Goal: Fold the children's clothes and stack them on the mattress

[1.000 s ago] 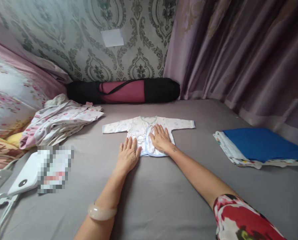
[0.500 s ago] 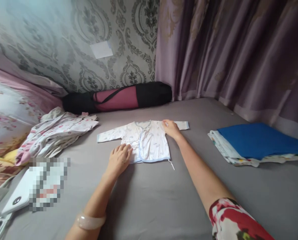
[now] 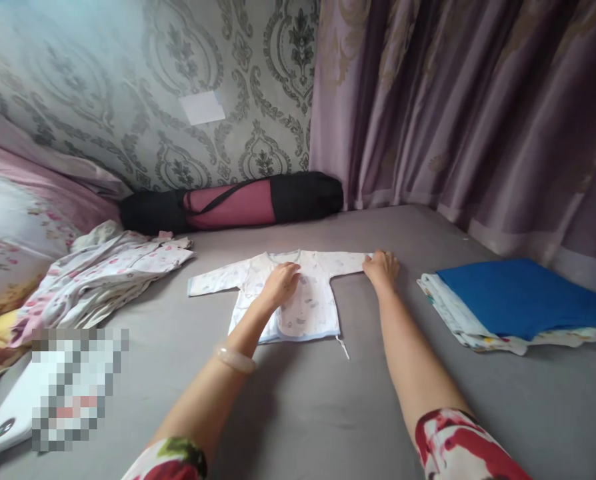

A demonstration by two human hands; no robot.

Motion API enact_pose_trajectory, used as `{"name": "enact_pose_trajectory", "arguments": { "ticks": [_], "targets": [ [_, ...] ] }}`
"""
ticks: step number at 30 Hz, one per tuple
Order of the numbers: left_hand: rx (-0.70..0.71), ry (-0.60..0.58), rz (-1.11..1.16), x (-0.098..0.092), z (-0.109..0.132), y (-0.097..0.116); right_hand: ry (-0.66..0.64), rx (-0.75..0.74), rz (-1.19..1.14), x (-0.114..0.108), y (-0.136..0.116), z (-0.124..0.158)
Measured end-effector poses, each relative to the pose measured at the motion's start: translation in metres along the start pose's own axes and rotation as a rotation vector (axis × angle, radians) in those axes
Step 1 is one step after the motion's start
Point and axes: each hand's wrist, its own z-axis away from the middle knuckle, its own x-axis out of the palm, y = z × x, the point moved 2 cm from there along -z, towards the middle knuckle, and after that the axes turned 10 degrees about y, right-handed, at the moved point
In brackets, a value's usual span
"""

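A small white baby shirt (image 3: 311, 303) with pale prints and light blue trim lies spread on the grey bed sheet, front up, sleeves stretched to both sides. My right hand (image 3: 382, 267) is at the end of the right-side sleeve, its fingers closed on the cuff, which they mostly cover. Over the upper chest of the shirt rests my left hand (image 3: 282, 283), fingers extended and bent a little, and it hides part of the front opening. A thin white tie (image 3: 344, 348) hangs off the lower right hem onto the sheet.
Right of the shirt lies a folded stack with a blue garment (image 3: 523, 297) on top. Crumpled printed clothes (image 3: 103, 270) and a white device (image 3: 21, 397) are at the left. A black and maroon long bag (image 3: 238, 203) lies along the wall, beside the purple curtain (image 3: 403, 100).
My right hand has moved right from the shirt's shoulder to the sleeve cuff. My left hand has gone from the lower left side up to the chest. The sleeve now looks straighter.
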Motion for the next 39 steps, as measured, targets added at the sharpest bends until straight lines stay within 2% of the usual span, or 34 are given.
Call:
{"name": "enact_pose_trajectory", "arguments": {
  "ticks": [5,10,15,18,22,24,30,39],
  "targets": [
    [0.095,-0.057,0.066,0.027,-0.027,0.003,-0.125,0.133,-0.068,0.005,0.004,-0.014],
    [0.169,-0.088,0.037,0.047,-0.046,-0.003,-0.157,0.298,-0.397,-0.002,0.005,-0.018],
    [0.112,-0.189,-0.03,0.059,-0.052,-0.008,-0.174,0.334,-0.646,-0.014,-0.004,-0.015],
    [0.056,-0.235,-0.067,0.058,-0.052,-0.007,-0.228,0.368,-0.813,-0.021,-0.013,-0.011],
    [0.021,-0.256,-0.068,0.054,-0.053,-0.001,-0.339,0.53,-1.151,-0.031,-0.025,-0.006],
    [0.01,-0.279,-0.08,0.053,-0.057,0.001,-0.376,0.579,-1.245,-0.037,-0.031,-0.003],
    [-0.006,-0.393,-0.155,0.051,-0.074,0.001,-0.434,0.547,-1.343,-0.05,-0.05,0.006],
    [-0.02,-0.493,-0.162,0.043,-0.088,0.009,-0.5,0.491,-1.367,-0.041,-0.087,0.028]
  ]
}}
